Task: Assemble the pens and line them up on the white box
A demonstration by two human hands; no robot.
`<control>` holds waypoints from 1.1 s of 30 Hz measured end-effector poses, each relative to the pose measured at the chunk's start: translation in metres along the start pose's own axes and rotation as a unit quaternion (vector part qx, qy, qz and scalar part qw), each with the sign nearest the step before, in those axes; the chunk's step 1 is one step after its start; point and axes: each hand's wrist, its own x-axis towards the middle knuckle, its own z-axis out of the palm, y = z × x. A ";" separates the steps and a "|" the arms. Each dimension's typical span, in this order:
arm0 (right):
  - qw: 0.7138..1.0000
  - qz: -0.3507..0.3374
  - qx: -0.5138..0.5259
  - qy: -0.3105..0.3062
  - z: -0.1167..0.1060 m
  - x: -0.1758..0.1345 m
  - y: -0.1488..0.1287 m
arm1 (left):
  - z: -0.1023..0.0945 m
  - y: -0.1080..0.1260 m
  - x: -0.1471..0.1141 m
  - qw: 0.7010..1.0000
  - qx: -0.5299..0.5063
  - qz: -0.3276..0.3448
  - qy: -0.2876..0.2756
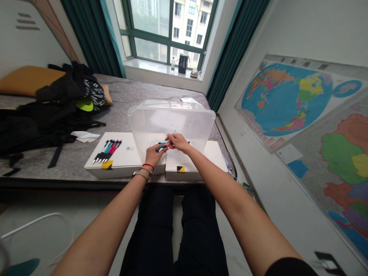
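My left hand (pixel 154 155) is closed, pinching a teal pen barrel (pixel 160 148) in front of the clear plastic bin (pixel 172 119). Close beside it, my right hand (pixel 178 142) is closed on a thin stick (pixel 174 132) that looks like a pen refill; its lower end is hidden by the fingers. Another teal pen part (pixel 161 143) lies just behind the hands. On the left white box (pixel 126 159), several black, teal and red pens (pixel 107 150) lie side by side in a slanted row. Small parts around my fingertips are too small to make out.
A second white box (pixel 198 168) stands at the right, partly under the bin. Black bags (pixel 57 103) and crumpled white tissue (pixel 85 136) lie at the left of the grey surface (pixel 120 92). A cable (pixel 233 176) runs past the right edge.
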 end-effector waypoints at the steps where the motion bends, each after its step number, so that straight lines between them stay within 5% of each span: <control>1: 1.000 -0.009 -0.003 0.007 -0.001 0.001 0.000 | 0.000 0.000 0.000 1.000 -0.001 0.000 0.000; 11: 0.998 -0.027 -0.056 -0.009 -0.003 0.005 0.006 | 0.000 0.002 0.001 1.000 0.001 0.002 -0.001; 17: 0.994 -0.072 -0.059 0.053 -0.009 -0.001 0.001 | 0.001 -0.001 0.001 1.000 -0.007 -0.002 0.006; 26: 0.927 -0.165 -0.333 0.048 -0.014 -0.014 0.003 | 0.000 0.002 0.001 1.000 -0.008 -0.003 0.007; 33: 0.894 -0.173 -0.402 0.099 0.007 -0.016 0.015 | -0.001 0.003 0.001 1.000 -0.014 0.006 0.003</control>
